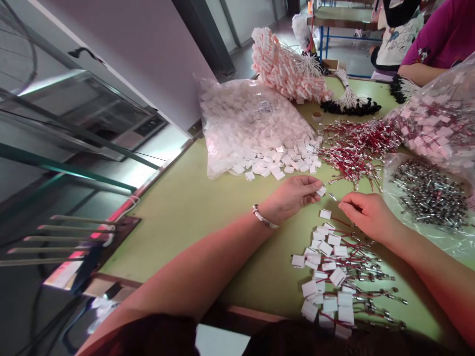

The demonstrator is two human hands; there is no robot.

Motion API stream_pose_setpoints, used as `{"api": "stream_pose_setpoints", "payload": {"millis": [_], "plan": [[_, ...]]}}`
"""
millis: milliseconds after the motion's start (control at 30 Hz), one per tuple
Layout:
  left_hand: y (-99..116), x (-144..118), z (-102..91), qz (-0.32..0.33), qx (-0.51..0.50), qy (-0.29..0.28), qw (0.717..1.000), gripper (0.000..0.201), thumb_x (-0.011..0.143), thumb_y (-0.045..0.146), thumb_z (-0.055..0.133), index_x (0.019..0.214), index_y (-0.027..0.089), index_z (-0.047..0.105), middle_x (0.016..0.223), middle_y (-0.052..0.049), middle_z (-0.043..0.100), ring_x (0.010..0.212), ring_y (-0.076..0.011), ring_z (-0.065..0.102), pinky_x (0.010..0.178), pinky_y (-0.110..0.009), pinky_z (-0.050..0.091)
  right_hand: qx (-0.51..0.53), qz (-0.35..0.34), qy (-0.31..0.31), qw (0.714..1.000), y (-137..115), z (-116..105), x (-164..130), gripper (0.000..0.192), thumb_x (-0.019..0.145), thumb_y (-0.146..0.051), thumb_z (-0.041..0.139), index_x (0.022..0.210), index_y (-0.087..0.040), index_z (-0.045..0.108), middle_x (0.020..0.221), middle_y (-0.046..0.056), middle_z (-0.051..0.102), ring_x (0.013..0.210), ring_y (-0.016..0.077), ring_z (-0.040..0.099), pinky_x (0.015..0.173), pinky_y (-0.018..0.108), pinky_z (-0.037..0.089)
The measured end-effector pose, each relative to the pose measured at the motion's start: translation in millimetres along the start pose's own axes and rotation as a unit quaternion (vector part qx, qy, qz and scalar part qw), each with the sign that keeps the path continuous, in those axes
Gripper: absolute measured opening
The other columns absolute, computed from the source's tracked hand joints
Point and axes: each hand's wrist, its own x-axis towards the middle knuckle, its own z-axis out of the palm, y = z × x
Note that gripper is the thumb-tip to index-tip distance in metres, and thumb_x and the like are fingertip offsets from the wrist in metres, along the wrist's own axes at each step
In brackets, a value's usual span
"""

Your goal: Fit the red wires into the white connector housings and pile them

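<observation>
My left hand (293, 196) pinches a small white plastic connector (321, 191) between thumb and fingers; a silver bracelet (264, 217) sits on that wrist. My right hand (365, 213) is closed on a thin red wire with a metal terminal (332, 197), whose tip points at the connector, a small gap apart. Below both hands lies a heap of finished red wires with white connectors (334, 277) on the green table (193, 207). Loose red wires (356, 146) are piled just beyond my hands.
A clear bag spilling white connectors (252, 126) lies at the back left. Bags of metal terminals (426, 193) and wired parts (438, 118) sit on the right. Pink-white bundles (285, 66) and black-tipped white wires (351, 101) lie farther back. Another person's arm in a magenta sleeve (438, 42) rests at far right.
</observation>
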Motion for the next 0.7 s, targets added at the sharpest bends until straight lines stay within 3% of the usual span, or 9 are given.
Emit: {"api": "stream_pose_setpoints", "payload": {"millis": [167, 367, 567, 700], "plan": [[-2.1, -6.0, 7.1, -0.011, -0.037, -0.044, 0.998, 0.004, 0.082, 0.011, 0.063, 0.086, 0.010, 0.064, 0.068, 0.000, 0.064, 0.057, -0.0042, 0.058, 0.064, -0.020, 0.049, 0.177, 0.088, -0.107, 0.974, -1.6, 0.8, 1.2, 0.027, 0.089, -0.034, 0.043, 0.070, -0.020, 0.056, 0.049, -0.005, 0.050, 0.042, 0.0077, 0.035, 0.045, 0.024, 0.027], [-2.4, -4.6, 4.6, 0.005, -0.078, -0.068, 0.995, 0.006, 0.081, 0.008, 0.064, 0.086, 0.009, 0.063, 0.067, 0.000, 0.065, 0.055, -0.0036, 0.059, 0.058, -0.015, 0.048, 0.294, 0.143, -0.134, 0.935, 1.5, 2.6, -0.9, 0.027, 0.089, -0.041, 0.047, 0.074, -0.020, 0.057, 0.049, -0.005, 0.051, 0.041, 0.0072, 0.030, 0.043, 0.024, 0.021], [-3.8, -4.7, 0.8, 0.023, -0.067, -0.091, 0.993, 0.012, 0.077, 0.011, 0.069, 0.087, 0.011, 0.062, 0.068, 0.001, 0.066, 0.057, -0.0048, 0.061, 0.059, -0.016, 0.048, 0.296, 0.179, -0.100, 0.933, 5.3, 3.8, -0.1, 0.024, 0.087, -0.036, 0.050, 0.069, -0.020, 0.056, 0.045, -0.006, 0.046, 0.042, 0.0077, 0.030, 0.044, 0.025, 0.020], [-4.8, -6.5, 6.5, 0.036, 0.054, -0.050, 0.997, 0.015, 0.078, 0.016, 0.068, 0.089, 0.014, 0.060, 0.065, 0.001, 0.068, 0.058, -0.0067, 0.063, 0.058, -0.018, 0.047, 0.231, 0.195, -0.076, 0.950, 2.3, 3.2, -0.2, 0.025, 0.084, -0.033, 0.051, 0.063, -0.020, 0.055, 0.044, -0.006, 0.042, 0.041, 0.0075, 0.029, 0.045, 0.026, 0.020]]}}
